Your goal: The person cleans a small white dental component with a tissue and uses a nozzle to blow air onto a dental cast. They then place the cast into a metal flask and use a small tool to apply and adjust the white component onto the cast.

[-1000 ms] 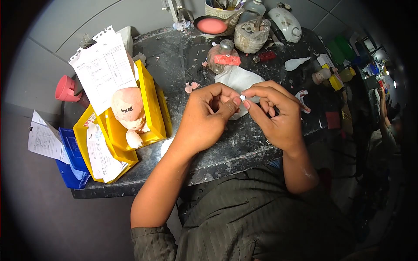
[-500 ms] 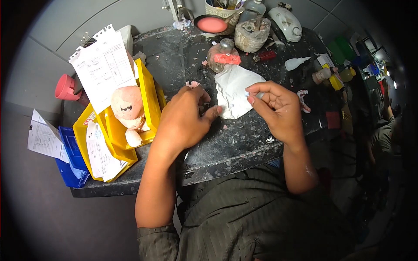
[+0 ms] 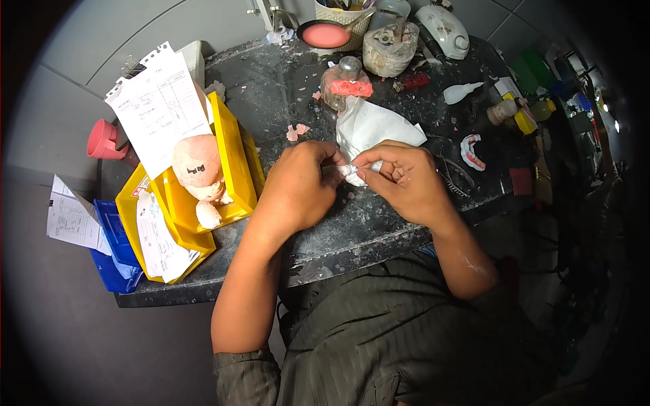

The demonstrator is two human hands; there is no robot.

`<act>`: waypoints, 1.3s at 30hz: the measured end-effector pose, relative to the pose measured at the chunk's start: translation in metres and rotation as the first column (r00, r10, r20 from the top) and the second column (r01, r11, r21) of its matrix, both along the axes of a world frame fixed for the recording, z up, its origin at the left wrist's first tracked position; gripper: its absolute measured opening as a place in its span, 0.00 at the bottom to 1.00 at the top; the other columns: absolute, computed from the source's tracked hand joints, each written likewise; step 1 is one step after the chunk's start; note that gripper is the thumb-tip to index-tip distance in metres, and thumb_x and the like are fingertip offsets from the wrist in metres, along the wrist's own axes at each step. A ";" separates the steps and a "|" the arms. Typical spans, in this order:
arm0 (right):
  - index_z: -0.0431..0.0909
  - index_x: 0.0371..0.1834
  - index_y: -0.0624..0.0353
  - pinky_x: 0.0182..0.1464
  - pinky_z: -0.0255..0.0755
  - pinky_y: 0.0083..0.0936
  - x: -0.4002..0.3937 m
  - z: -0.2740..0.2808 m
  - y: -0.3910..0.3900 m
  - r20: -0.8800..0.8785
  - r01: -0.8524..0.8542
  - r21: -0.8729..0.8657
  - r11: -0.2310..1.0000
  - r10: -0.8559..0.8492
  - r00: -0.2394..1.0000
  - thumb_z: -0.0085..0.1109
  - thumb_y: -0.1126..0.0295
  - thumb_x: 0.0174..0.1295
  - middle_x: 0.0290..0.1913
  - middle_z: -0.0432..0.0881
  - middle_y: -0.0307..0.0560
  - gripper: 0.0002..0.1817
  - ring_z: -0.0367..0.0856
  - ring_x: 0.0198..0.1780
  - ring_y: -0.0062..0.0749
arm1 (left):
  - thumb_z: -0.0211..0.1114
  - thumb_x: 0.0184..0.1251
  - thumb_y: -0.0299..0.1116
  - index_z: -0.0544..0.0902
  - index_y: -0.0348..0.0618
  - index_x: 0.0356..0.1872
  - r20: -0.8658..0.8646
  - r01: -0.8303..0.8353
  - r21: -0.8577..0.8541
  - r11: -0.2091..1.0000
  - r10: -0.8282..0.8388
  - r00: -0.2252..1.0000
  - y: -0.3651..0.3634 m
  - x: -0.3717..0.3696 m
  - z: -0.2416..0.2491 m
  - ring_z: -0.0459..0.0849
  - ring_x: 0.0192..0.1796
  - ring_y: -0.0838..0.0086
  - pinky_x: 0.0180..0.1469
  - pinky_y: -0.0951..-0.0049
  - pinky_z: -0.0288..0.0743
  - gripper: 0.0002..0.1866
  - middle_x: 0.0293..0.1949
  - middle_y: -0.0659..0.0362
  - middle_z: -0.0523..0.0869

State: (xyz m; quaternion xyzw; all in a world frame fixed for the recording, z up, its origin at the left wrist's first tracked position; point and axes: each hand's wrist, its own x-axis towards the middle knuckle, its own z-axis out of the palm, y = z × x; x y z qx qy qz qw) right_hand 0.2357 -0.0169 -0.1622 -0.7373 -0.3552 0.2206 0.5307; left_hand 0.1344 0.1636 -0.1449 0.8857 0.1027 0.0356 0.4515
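A crumpled white paper (image 3: 371, 126) lies on the dark speckled worktop (image 3: 379, 223) in front of me. My left hand (image 3: 298, 186) and my right hand (image 3: 401, 181) meet at its near edge, and both pinch the paper's lower corner between thumb and fingers. Whether the small white piece from before is inside the fold is hidden by my fingers. Behind the paper stands a pink wax block (image 3: 351, 88) under a metal knob.
Yellow bins (image 3: 227, 162) at the left hold a pink plaster cast (image 3: 197, 166) and printed sheets (image 3: 159, 108). A pink-and-white denture (image 3: 470, 150) lies at the right beside pliers. A pink bowl (image 3: 326, 35), a plaster-caked pot (image 3: 390, 49) and small bottles (image 3: 504, 111) line the back.
My hands pinched a tiny white piece together, then parted, the right one carrying it. Now both have come down and closed on the paper's near corner.
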 end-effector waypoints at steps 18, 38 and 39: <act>0.86 0.43 0.66 0.26 0.51 0.14 0.003 -0.003 -0.003 -0.005 0.017 -0.013 1.000 -0.018 1.000 0.66 0.83 0.66 0.24 0.71 0.26 0.05 0.60 0.24 0.04 | 0.69 0.64 0.22 0.86 0.32 0.39 -0.005 -0.011 0.008 1.000 0.011 1.000 0.000 0.002 -0.006 0.83 0.34 0.75 0.42 0.69 0.78 0.05 0.31 0.50 0.88; 0.87 0.42 0.66 0.27 0.54 0.15 0.002 0.001 -0.001 0.151 -0.020 -0.006 1.000 0.021 0.988 0.68 0.83 0.64 0.28 0.74 0.29 0.06 0.61 0.26 0.07 | 0.68 0.64 0.22 0.86 0.31 0.40 0.004 0.011 -0.031 0.999 -0.011 1.000 0.000 0.003 -0.009 0.83 0.36 0.76 0.45 0.69 0.78 0.06 0.32 0.50 0.89; 0.87 0.42 0.66 0.27 0.54 0.15 0.003 0.001 -0.001 0.150 -0.021 -0.006 1.000 0.021 0.988 0.68 0.83 0.64 0.28 0.74 0.29 0.06 0.61 0.26 0.07 | 0.68 0.64 0.22 0.86 0.31 0.40 0.011 0.008 -0.029 1.000 -0.008 1.000 0.000 0.003 -0.009 0.83 0.37 0.76 0.45 0.70 0.78 0.06 0.32 0.51 0.89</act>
